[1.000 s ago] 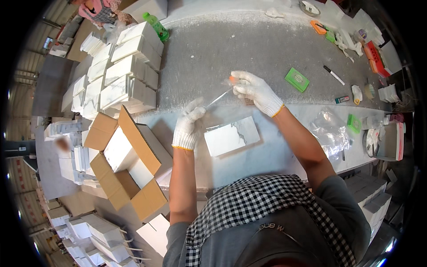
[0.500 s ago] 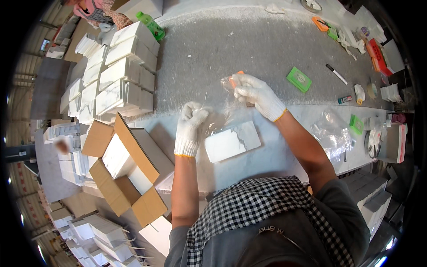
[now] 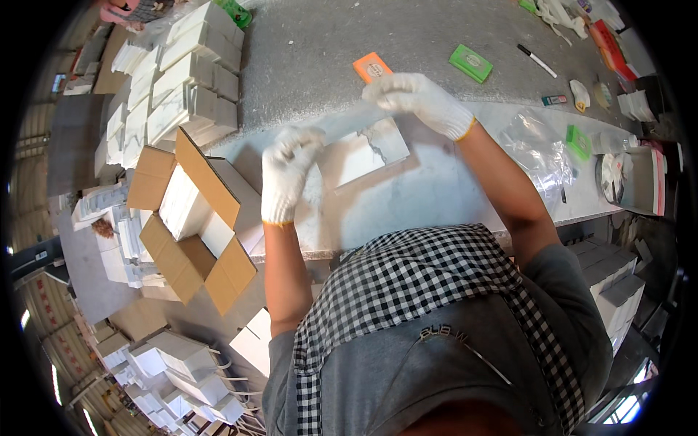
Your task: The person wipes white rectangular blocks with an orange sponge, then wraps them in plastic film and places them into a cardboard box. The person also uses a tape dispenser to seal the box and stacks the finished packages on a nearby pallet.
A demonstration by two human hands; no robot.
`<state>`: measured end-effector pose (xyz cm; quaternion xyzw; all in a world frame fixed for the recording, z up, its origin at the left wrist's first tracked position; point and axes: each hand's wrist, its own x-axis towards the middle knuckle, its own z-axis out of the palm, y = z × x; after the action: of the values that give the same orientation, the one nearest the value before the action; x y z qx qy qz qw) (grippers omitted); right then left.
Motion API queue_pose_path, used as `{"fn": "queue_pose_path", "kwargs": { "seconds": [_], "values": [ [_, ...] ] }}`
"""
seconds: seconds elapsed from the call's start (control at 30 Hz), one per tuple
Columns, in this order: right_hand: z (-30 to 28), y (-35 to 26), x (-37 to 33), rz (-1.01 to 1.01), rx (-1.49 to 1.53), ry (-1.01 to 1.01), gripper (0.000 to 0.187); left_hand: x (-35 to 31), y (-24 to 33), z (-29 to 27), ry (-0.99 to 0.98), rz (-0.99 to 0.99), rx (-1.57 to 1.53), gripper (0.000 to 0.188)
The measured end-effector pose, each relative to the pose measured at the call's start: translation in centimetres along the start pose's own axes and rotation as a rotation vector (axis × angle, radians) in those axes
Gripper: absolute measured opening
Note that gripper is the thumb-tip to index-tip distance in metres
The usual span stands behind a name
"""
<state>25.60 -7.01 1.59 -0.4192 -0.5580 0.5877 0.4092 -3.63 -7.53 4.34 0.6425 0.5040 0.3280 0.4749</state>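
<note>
A white tile with grey veining (image 3: 367, 149) lies flat on the pale slab between my hands. My left hand (image 3: 287, 174), in a white knit glove, is raised beside the tile's left end with its fingers curled. Whatever they hold is too faint and blurred to name. My right hand (image 3: 422, 105), gloved too, hovers above the tile's far right corner, its fingers pressed together; what may be between them cannot be made out. Just past its fingertips an orange box (image 3: 372, 68) rests on the grey surface.
Stacked marble-look tiles (image 3: 196, 80) stand at the far left. An open cardboard box (image 3: 207, 178) holding tiles is left of me. A green box (image 3: 470, 64), a marker (image 3: 537, 61) and crumpled clear plastic (image 3: 538, 156) lie to the right. Another person (image 3: 131, 11) is at far left.
The orange box has left my right hand and lies on the grey surface. The clear film between my hands no longer shows plainly. My view has shifted, so the table sits higher in the picture.
</note>
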Motion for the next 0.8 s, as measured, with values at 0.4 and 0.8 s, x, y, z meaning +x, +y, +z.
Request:
{"fn": "queue_pose_path", "kwargs": {
  "seconds": [0.4,0.8],
  "values": [
    [3.4,2.9,-9.9,-0.282,-0.771,-0.008,0.015,-7.2,-3.1,3.6,0.083,0.797,1.047,0.009],
    [3.7,6.4,-10.2,-0.514,-0.910,0.160,0.018,-5.8,1.7,4.9,0.091,0.506,1.137,0.069]
  ]
}}
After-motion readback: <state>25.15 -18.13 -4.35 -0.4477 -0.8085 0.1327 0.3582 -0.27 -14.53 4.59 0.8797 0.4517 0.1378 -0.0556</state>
